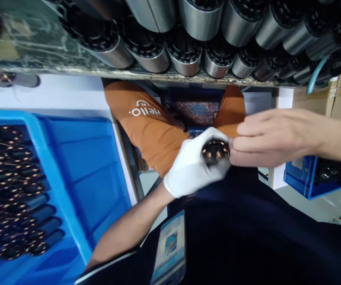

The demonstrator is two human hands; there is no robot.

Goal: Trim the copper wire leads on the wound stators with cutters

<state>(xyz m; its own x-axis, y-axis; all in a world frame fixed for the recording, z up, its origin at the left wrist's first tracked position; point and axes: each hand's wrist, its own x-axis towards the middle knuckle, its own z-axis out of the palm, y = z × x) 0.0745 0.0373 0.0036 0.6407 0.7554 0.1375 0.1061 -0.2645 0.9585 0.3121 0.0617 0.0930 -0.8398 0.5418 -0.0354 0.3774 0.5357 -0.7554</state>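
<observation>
White-gloved at the left hand [196, 164], grasping a dark tube [215, 152] near the table [48, 55], with the bare right hand [274, 136] curled at the tube's rim, cannot tell whether gripping anything.

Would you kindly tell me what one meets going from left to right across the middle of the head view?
Dark cylinders in a blue tray, white lettering on an orange trouser leg, the gloved left hand holding a dark part, the bare right hand.
</observation>
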